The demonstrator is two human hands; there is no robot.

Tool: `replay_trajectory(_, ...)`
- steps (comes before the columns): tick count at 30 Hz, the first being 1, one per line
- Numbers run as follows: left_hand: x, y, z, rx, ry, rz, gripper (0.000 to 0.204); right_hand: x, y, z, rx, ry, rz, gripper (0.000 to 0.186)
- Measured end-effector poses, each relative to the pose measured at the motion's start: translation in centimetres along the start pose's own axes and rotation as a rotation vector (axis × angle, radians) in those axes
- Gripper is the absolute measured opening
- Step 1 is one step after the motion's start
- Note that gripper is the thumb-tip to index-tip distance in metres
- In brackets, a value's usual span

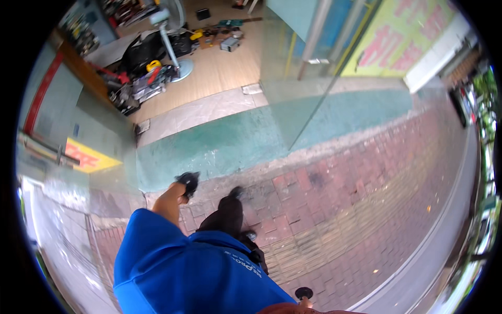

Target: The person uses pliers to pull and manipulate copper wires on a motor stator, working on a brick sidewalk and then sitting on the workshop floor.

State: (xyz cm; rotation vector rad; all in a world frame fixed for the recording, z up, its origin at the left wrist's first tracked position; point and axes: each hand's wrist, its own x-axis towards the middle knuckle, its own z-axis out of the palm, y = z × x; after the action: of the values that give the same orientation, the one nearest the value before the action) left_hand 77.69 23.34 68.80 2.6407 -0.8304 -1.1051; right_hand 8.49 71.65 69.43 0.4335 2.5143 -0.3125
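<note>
My left hand (183, 197) hangs low in front of my blue shirt (183, 261), over the edge between green paving and brick. A black object (189, 181) covers much of it, and I cannot tell whether it is worn or held. Its fingers are mostly hidden. Close to the bottom edge, only a small part of my right hand (305, 302) shows beside a dark round object (303, 293). Those fingers are too small and blurred to read. Below me are my dark trousers (225, 217) and shoes, with one foot ahead.
Glass doors (298, 104) flank a shop entrance, the left one bearing a yellow sign (93, 156). Inside, a standing fan (170, 47), black bags (142, 55), a silver case (230, 44) and scattered tools lie on a wooden floor. A red brick pavement (324, 193) runs rightward beside a road.
</note>
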Motion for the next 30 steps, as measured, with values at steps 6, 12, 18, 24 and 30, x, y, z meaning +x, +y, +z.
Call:
replay_trajectory(6, -6.5, -21.4, -10.2, -0.092, 0.044, -0.380, 0.036, 4.0, -17.4, 5.7, -0.145, 0.018, -0.271, 0.047)
replay_trajectory(12, -8.9, -25.9, -10.1, -0.416, -0.184, -0.632, 0.035, -4.6, -31.3, 16.5, -0.340, -0.112, -0.607, 0.028)
replay_trajectory(18, -0.9, -20.1, -13.6, -0.556, -0.339, -0.633, 0.033, -16.2, -39.7, 26.1, -0.576, -0.172, -0.637, 0.027)
replay_trajectory(24, 18.5, -17.5, -22.3, -0.395, -0.149, -0.259, 0.037, -30.0, -48.8, 38.4, -0.699, -0.256, -0.777, 0.043)
replay_trajectory(30, 30.2, 3.8, -21.3, 0.163, -0.074, -0.225, 0.054, -34.6, -62.1, 40.3, -0.877, -0.167, -0.809, 0.044)
